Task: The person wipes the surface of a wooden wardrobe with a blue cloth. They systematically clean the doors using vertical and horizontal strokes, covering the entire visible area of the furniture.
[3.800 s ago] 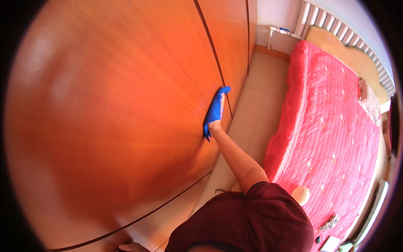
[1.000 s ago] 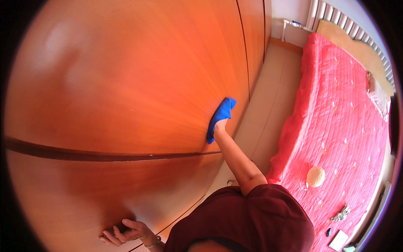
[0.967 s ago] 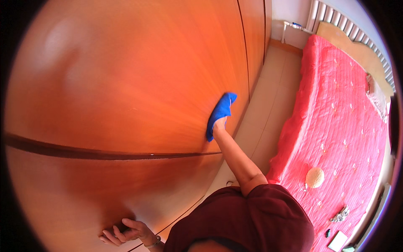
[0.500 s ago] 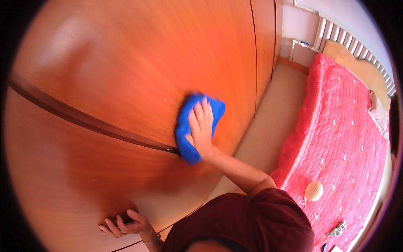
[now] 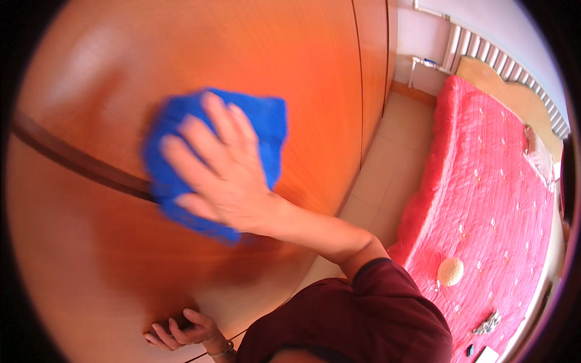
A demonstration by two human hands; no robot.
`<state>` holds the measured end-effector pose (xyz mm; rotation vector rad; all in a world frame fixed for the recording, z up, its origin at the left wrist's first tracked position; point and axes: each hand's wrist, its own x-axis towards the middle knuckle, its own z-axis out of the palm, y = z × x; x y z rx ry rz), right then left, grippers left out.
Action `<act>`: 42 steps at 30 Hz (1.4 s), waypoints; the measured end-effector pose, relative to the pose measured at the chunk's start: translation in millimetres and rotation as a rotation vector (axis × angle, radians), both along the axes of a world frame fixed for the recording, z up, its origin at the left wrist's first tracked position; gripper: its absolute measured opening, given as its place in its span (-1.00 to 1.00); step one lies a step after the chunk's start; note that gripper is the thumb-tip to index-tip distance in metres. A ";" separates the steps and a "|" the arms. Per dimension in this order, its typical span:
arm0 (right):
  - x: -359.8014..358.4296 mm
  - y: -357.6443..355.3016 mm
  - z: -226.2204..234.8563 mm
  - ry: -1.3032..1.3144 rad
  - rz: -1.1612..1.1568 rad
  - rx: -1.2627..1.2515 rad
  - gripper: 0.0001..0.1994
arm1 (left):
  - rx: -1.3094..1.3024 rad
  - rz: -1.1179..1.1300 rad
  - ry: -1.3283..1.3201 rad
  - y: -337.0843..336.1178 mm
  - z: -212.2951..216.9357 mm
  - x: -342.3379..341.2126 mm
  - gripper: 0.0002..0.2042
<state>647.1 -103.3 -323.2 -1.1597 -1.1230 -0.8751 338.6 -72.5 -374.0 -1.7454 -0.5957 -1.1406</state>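
Note:
My right hand (image 5: 221,163) presses a blue cloth (image 5: 270,124) against the upright face of an orange-brown wooden wardrobe (image 5: 315,78). Its fingers are spread over the cloth, and hand and cloth are slightly blurred. The cloth's lower part overlaps a dark horizontal groove (image 5: 78,158) between upper and lower panels. Low down at the left, my left hand (image 5: 184,331) is empty, its fingers apart and loosely bent, close to the lower panel. I cannot tell whether it touches the wood. A bracelet circles my left wrist.
On the right stands a bed with a pink-red quilt (image 5: 478,175); a round cream object (image 5: 450,271) and a crumpled patterned cloth (image 5: 487,322) lie on it. A tiled floor strip (image 5: 387,160) separates bed and wardrobe. A white radiator (image 5: 478,51) is behind the headboard (image 5: 514,91).
My right hand has swept the blue cloth leftward and slightly up along the wardrobe, and both appear larger. My left hand has barely moved.

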 end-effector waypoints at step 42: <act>53.4 -30.3 -279.1 0.752 -0.099 -0.203 -0.53 | 0.055 -0.036 0.010 0.3 2.4 0.4 -0.71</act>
